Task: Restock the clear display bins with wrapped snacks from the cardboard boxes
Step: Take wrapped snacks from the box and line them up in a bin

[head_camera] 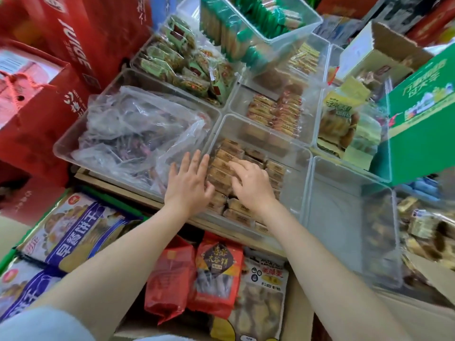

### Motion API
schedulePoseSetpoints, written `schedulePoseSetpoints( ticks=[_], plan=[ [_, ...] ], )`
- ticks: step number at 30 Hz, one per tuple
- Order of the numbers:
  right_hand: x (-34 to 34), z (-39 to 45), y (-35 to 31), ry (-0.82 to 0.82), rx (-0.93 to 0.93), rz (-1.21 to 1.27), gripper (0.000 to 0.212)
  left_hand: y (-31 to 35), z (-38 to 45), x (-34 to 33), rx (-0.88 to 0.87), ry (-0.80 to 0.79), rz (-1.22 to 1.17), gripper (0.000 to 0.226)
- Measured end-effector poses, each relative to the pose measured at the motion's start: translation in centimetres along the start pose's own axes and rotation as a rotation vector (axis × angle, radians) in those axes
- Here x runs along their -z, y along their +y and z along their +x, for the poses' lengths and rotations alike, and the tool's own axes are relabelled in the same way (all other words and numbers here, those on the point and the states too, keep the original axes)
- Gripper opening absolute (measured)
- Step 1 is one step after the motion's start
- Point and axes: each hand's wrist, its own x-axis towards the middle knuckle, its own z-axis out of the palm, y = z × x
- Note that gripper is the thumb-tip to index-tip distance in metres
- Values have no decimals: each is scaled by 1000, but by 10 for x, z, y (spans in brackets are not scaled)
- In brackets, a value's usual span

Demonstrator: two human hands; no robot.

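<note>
While the left hand (188, 184) spreads straight fingers, the right hand (248, 184) curls fingers onto wrapped snacks (222, 166).

Clear bin (349, 217) at right open w/ free room, green box (423, 124) overhangs behind, crumpled plastic bag (138, 129) blocks left

Both hands are inside the near centre clear bin (290, 153). The left hand (188, 183) lies flat with fingers spread against the stacked brown wrapped snacks (222, 161). The right hand (248, 183) rests on top of the same stack, fingers curled over the packets. An adjoining bin (73, 146) to the left holds crumpled clear plastic bags (138, 129). A green carton (423, 124) stands at right.
</note>
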Motion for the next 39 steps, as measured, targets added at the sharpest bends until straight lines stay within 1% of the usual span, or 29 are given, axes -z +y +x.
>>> schedulePoseSetpoints(
  ticks=[2, 4, 5, 7, 8, 9, 11, 12, 14, 15, 16, 18, 20, 22, 24, 25, 28, 29, 30, 31, 35, 37, 38, 39],
  plan=[
    [20, -40, 12, 30, 9, 144, 34, 7, -3, 4, 26, -19, 117, 72],
    [39, -89, 30, 70, -17, 246, 30, 31, -10, 5, 48, -4, 208, 69],
    [48, -115, 42, 124, -35, 269, 28, 53, -20, 6, 25, 16, 171, 67],
    [64, -169, 69, 279, -83, 291, 25, 110, -48, 4, -109, 39, -36, 58],
    [71, -196, 84, 364, -124, 301, 24, 145, -66, 1, -198, 17, -160, 54],
    [78, -222, 99, 449, -175, 313, 24, 180, -86, -3, -280, -42, -260, 52],
    [91, -272, 129, 599, -278, 342, 23, 248, -128, -11, -403, -176, -403, 50],
    [97, -297, 145, 668, -321, 343, 23, 277, -148, -16, -444, -216, -457, 49],
    [107, -343, 179, 793, -397, 310, 24, 327, -183, -27, -532, -214, -531, 52],
    [109, -364, 196, 819, -451, 303, 24, 348, -196, -29, -567, -200, -551, 55],
    [109, -382, 215, 808, -515, 307, 23, 367, -208, -31, -592, -179, -567, 59],
    [103, -411, 253, 687, -650, 304, 23, 403, -224, -31, -613, -128, -567, 64],
    [90, -428, 294, 500, -770, 261, 23, 434, -235, -33, -634, -58, -487, 66],
    [70, -433, 328, 301, -839, 204, 26, 454, -240, -46, -637, -25, -342, 67],
    [47, -434, 357, 121, -857, 163, 36, 463, -244, -62, -633, -2, -248, 71],
    [35, -434, 369, 37, -843, 110, 41, 463, -245, -66, -631, 2, -250, 71],
    [5, -434, 396, -244, -762, -131, 58, 464, -242, -69, -624, -5, -278, 72],
    [-3, -435, 403, -315, -741, -195, 61, 464, -241, -68, -619, -1, -269, 73],
    [-10, -437, 410, -352, -726, -245, 61, 464, -241, -66, -615, 2, -261, 73],
    [-14, -438, 414, -355, -714, -280, 61, 465, -241, -65, -609, 0, -259, 72],
    [-24, -441, 419, -248, -606, -345, 59, 467, -243, -67, -583, 12, -242, 71],
    [-25, -441, 420, -186, -593, -249, 59, 468, -243, -68, -577, 21, -229, 70],
    [-21, -442, 421, -146, -608, -136, 56, 468, -243, -69, -577, 23, -226, 70],
    [-12, -443, 420, -98, -634, 40, 51, 467, -243, -70, -577, 22, -228, 70]
  ],
)
